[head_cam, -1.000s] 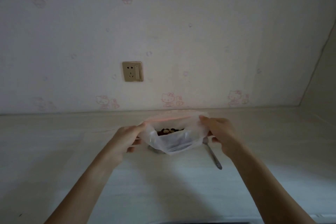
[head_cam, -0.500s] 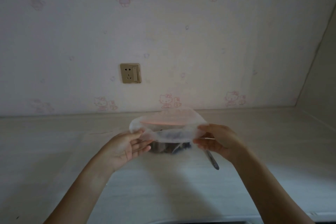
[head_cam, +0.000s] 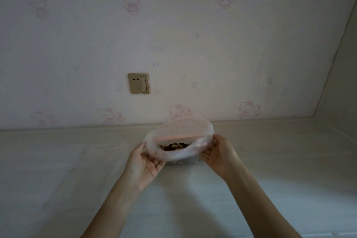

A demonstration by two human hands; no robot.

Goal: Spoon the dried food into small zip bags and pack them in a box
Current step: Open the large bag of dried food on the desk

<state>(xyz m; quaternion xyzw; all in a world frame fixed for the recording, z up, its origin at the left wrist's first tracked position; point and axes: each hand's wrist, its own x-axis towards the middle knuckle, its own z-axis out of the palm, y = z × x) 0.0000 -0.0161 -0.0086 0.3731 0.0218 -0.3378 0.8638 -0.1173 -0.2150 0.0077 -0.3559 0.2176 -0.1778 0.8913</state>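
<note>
Holding the zip bag (head_cam: pixel 178 142) mouth-up in front of the wall socket (head_cam: pixel 138 83), below and right of it, you have it spread wide just above the counter (head_cam: pixel 58 160). Dried food (head_cam: pixel 174 146) shows through the opening: dark and pale bits, too small to count. The pink zip strip (head_cam: pixel 179 137) runs across the far lip.

Your left hand (head_cam: pixel 144 162) grips the bag's left edge, thumb up on the rim, fingers curled underneath. Your right hand (head_cam: pixel 217 153) pinches the right edge the same way. My read: pulling both sides apart keeps the mouth open and level, so nothing spills, and it lets you check the fill.

Something greyish sits under the bag, mostly hidden; can't tell what it is.

Count: 1 bag, 2 hands, 1 socket. 0 spoons or boxes visible.

Judgement: this bag looks loaded. Next step probably calls for bringing the 2 lips together and pressing along the strip. Risk: thin film is floppy, so tilting it while sealing could dump the contents.
</note>
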